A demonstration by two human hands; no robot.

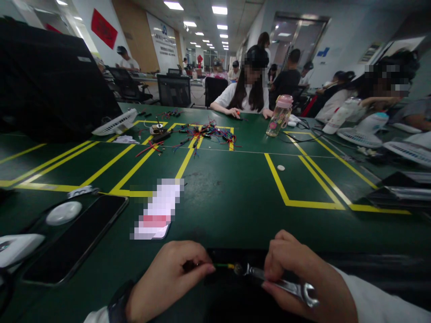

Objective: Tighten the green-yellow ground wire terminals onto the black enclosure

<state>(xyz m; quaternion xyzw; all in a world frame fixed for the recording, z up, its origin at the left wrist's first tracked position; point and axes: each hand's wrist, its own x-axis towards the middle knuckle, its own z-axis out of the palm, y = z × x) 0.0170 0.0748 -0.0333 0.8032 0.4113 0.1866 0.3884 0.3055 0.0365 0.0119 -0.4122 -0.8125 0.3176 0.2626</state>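
Note:
At the table's near edge, my left hand [171, 273] pinches a thin green and yellow wire [222, 266] between thumb and fingers. The wire's yellow end meets a small round metal part [238, 268], whose details are too dark to make out. My right hand [296, 273] is closed around a silver wrench [286, 285]. One end of the wrench lies at the round part, and its open jaw sticks out below my right fingers. A dark object [235, 253] is behind and beneath the wire.
Two phones, one dark [79, 237] and one lit [158, 211], lie on the green table [218, 193] at left. Farther back are tangled wires [205, 132], a pink-lidded bottle [279, 116] and a white fan [116, 122]. A person [249, 89] sits opposite.

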